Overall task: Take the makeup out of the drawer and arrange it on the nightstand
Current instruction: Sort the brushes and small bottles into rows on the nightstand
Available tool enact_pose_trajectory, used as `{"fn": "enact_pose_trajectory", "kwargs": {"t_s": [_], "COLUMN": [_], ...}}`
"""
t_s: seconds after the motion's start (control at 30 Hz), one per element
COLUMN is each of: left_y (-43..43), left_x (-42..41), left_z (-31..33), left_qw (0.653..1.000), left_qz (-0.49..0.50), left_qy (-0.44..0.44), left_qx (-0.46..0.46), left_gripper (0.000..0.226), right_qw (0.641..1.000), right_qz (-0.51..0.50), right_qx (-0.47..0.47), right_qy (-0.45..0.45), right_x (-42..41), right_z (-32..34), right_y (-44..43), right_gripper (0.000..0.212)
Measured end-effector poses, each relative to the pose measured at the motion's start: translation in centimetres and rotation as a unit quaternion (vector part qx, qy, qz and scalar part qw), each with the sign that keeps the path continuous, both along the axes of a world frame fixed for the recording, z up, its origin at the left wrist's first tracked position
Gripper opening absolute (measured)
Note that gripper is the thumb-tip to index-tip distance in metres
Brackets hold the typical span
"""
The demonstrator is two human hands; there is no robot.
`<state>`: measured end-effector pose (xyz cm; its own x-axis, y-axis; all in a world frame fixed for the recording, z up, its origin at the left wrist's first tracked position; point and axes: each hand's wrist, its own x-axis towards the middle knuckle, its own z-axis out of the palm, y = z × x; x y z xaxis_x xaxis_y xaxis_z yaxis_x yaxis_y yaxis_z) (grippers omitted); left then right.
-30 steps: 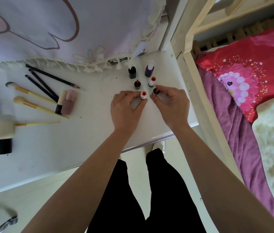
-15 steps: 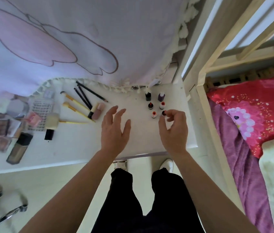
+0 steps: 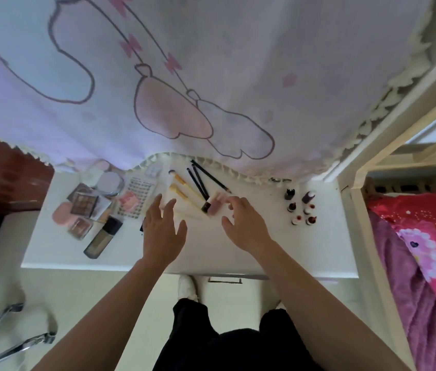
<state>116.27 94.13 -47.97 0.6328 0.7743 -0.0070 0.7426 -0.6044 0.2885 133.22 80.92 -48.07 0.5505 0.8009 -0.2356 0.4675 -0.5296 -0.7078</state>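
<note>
Left hand point(image 3: 163, 232) and right hand point(image 3: 247, 227) hovered spread, holding nothing, over white nightstand surface point(image 3: 211, 251) near yellow-handled makeup brushes point(image 3: 180, 190), six small bottles point(image 3: 291, 207) standing right.

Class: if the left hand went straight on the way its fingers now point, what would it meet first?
Probably the yellow-handled brushes, lying just past the left hand; its height above the nightstand is unclear.
</note>
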Motion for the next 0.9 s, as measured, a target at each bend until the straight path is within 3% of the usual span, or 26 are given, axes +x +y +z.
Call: {"fn": "enact_pose_trajectory", "kwargs": {"t_s": [0.27, 0.5, 0.7, 0.9], "left_y": [8.4, 11.9, 13.0, 13.4], "left_x": [-6.9, -8.2, -8.9, -10.5], "left_z": [-3.0, -5.2, -5.7, -4.9], "left_qw": [0.99, 0.981, 0.98, 0.974], "left_qz": [0.017, -0.046, -0.084, -0.09], "left_qy": [0.112, 0.138, 0.065, -0.046], "left_qx": [-0.084, -0.126, -0.166, -0.204], "left_gripper": [0.072, 0.06, 0.026, 0.016], "right_qw": [0.994, 0.993, 0.987, 0.927], "right_qz": [0.011, -0.005, -0.094, -0.255], "right_qx": [-0.109, -0.114, -0.086, -0.069], "right_qy": [0.012, 0.019, 0.098, 0.268], "right_x": [-6.9, -11.3, -12.9, -13.0], "right_z": [-1.8, -2.5, -2.9, -3.0], "right_y": [8.9, 13.7, 15.7, 16.9], "right_gripper": [0.048, 0.05, 0.041, 0.056]}}
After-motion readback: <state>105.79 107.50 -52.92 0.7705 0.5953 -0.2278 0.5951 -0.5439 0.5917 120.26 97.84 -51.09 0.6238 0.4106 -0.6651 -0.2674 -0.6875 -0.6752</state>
